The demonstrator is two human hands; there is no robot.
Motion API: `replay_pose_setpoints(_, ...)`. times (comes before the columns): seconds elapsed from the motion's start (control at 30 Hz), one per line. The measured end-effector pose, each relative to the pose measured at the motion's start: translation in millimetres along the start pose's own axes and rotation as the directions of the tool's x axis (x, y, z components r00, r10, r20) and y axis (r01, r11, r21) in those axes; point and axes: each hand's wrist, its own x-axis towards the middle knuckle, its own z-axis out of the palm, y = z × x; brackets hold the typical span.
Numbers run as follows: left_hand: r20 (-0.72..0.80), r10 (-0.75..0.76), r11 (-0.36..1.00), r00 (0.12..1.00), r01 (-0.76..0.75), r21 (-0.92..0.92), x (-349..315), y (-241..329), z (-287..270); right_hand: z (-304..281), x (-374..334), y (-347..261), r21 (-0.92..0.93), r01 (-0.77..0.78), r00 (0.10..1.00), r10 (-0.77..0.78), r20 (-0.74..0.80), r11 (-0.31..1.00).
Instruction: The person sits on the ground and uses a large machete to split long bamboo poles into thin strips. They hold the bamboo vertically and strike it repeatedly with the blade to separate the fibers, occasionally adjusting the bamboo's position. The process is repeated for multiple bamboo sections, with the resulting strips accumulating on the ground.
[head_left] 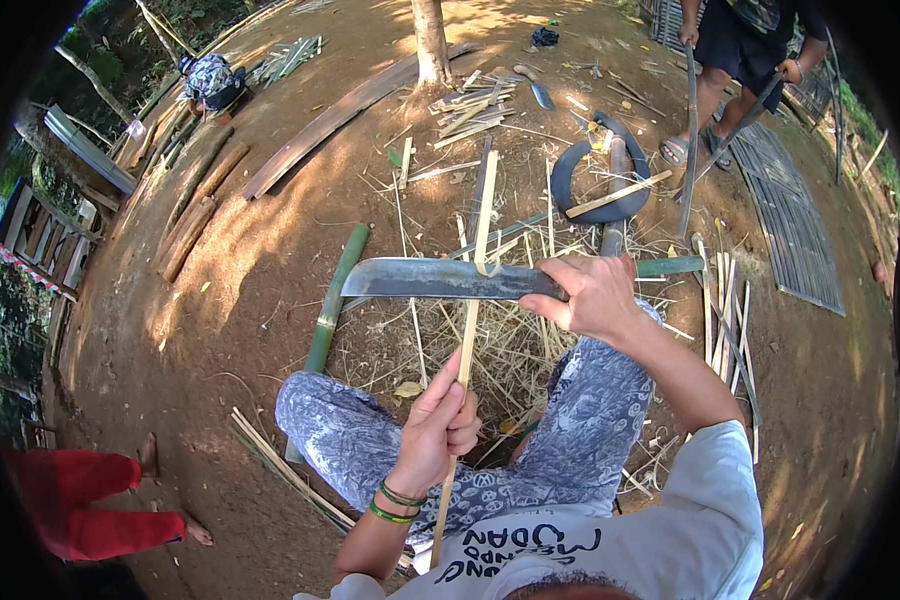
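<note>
Dirt yard w/ bamboo scraps: left hand clenched on thin bamboo strip held upright, right hand gripping machete across it, mid-shaving I'd judge; next needs steady blade angle, fingers clear.

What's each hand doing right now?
Left hand: closed around the bamboo strip.
Right hand: closed on the big knife.

Bare brown dirt ground lies in dappled sunlight beyond the grip. A slim grey tree trunk stands far ahead of it. A flat woven bamboo mat lies off to its right.
</note>
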Motion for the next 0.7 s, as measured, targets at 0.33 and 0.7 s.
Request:
replay_pose_setpoints(0.33,0.0,-0.024,1.0,1.0,0.024,-0.007,-12.0,-11.6,-11.2,-12.8,2.1,-6.4,-0.028,0.085,0.995,-0.084,0.05,0.996)
replay_pose_setpoints(0.7,-0.014,-0.015,0.999,1.0,0.016,0.052,-15.5,-14.5,-12.5,-2.5,-3.6,-3.3,0.053,-0.004,0.991,-0.003,0.132,0.999)
